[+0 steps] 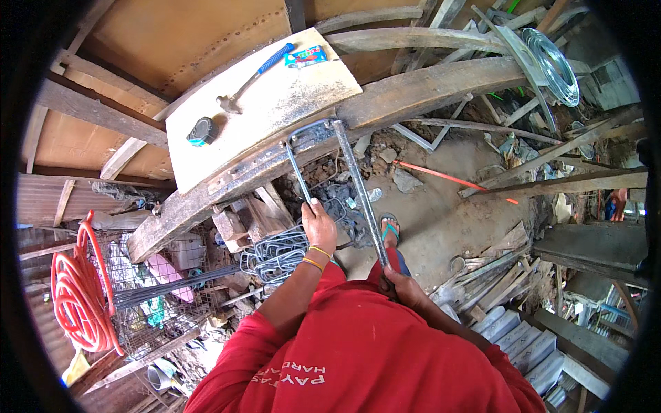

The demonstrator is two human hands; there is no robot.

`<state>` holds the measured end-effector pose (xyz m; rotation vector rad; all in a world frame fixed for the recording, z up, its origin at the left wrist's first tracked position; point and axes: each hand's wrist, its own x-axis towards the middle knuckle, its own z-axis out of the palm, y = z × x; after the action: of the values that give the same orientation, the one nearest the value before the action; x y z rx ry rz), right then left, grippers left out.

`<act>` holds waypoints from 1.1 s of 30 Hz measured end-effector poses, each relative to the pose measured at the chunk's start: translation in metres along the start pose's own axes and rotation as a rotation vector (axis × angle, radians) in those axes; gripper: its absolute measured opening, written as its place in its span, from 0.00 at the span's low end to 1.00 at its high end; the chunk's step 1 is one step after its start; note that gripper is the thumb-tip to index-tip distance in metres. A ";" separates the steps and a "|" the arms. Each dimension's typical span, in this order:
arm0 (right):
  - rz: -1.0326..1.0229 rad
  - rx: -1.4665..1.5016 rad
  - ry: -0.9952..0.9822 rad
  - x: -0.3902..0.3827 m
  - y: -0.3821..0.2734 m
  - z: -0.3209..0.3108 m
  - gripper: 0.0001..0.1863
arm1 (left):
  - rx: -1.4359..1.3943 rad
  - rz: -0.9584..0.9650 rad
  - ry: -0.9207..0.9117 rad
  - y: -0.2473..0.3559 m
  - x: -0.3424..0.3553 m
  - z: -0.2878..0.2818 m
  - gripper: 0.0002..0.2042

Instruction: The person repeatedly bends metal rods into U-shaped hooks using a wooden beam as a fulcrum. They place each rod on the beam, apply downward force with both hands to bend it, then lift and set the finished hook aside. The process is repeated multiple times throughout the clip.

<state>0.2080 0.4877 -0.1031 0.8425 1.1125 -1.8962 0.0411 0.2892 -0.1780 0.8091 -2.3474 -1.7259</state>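
One package: small flat rectangular packet (306,56), blue with red and white, lying top centre of frame on the pale board (275,103).

Pale board (275,103) on beam, hammer (251,79), tape measure (202,131), small packet (306,56)

Building site: rough timber beams (427,86), bent rebar stirrups (279,251), dirt ground (441,213).

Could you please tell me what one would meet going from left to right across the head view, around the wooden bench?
Red hose coil → black tape measure → hammer → left hand on a thin rod → right hand on the long bar → wire coil.
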 end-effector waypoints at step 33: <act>-0.576 -1.449 0.298 -0.035 -0.166 -0.019 0.25 | -0.791 -0.214 -0.474 0.145 0.064 -0.234 0.13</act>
<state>0.0853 0.5685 -0.0165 -0.0855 2.5455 -0.8037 0.0291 0.0895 0.0215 0.5475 -1.5206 -2.8822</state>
